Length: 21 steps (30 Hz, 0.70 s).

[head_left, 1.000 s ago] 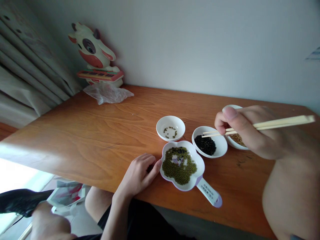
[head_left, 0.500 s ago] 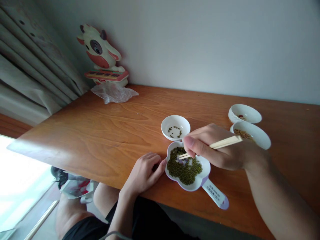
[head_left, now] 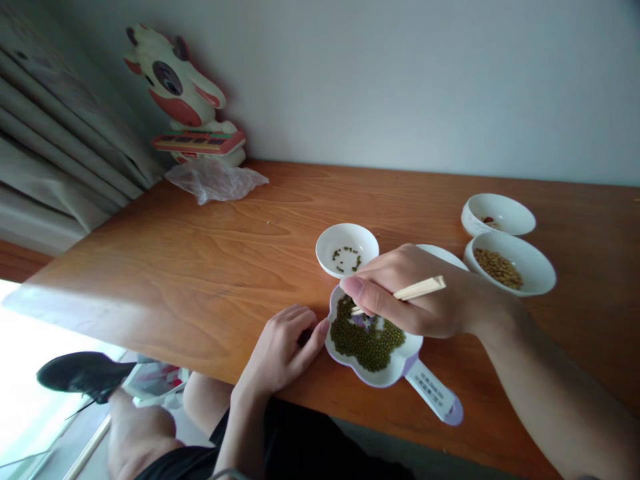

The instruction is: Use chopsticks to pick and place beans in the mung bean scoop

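Note:
Wooden chopsticks (head_left: 419, 289) are gripped in my right hand (head_left: 417, 290), and their tips reach into the green mung beans (head_left: 367, 347). The beans lie in a white flower-shaped dish with a purple rim and a handle (head_left: 431, 388). At the dish's left edge, my left hand (head_left: 287, 343) rests on the table, fingers loosely bent and apart from the thumb, holding nothing. Its thumb tip is at the rim. Just behind the dish stands a white bowl (head_left: 325, 257) with a few mung beans in it. My right hand partly hides another white bowl (head_left: 443, 255).
Toward the right are a bowl of tan beans (head_left: 540, 273) and, behind it, a bowl (head_left: 523, 217) with a few reddish bits. A cow-shaped toy keyboard (head_left: 200, 137) leans by the wall, a clear plastic bag (head_left: 217, 181) in front. The wooden table's (head_left: 200, 253) near edge borders my legs.
The view has shifted slightly. My right hand has moved left over the dish, with the chopstick tips still among the beans, uncovering more of the tan beans' bowl. My left hand stays put.

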Each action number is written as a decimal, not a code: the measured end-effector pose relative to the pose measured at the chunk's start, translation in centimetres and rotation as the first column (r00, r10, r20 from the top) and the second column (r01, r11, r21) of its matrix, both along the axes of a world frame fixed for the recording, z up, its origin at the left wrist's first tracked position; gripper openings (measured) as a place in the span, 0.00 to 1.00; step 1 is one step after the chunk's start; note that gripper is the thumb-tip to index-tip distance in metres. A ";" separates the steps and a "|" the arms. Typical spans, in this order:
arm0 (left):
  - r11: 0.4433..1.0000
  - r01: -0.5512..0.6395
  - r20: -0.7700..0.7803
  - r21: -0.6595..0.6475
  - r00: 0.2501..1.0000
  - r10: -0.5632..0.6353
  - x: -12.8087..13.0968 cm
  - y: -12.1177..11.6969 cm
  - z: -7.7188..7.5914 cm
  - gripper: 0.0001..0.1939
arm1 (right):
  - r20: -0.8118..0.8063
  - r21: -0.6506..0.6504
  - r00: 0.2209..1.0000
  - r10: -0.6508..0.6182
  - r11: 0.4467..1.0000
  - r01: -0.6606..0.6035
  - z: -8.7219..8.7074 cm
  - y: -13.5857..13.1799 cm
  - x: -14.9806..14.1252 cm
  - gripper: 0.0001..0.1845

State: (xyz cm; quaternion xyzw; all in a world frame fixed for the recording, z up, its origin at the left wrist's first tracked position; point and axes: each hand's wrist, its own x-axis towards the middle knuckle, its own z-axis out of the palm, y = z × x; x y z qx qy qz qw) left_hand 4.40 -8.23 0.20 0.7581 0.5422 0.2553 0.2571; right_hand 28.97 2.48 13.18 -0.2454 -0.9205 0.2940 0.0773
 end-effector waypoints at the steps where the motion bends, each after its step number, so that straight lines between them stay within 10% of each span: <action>1: 1.000 0.000 0.003 0.000 1.000 0.000 0.0 0.0 0.0 0.21 | -0.004 0.001 1.000 0.006 1.000 -0.006 -0.1 0.0 -0.1 0.33; 21: 1.000 -0.010 -0.015 -0.010 1.000 0.010 -0.4 -0.2 -0.7 0.21 | -0.002 0.067 1.000 -0.001 0.998 0.001 0.2 0.0 -0.2 0.36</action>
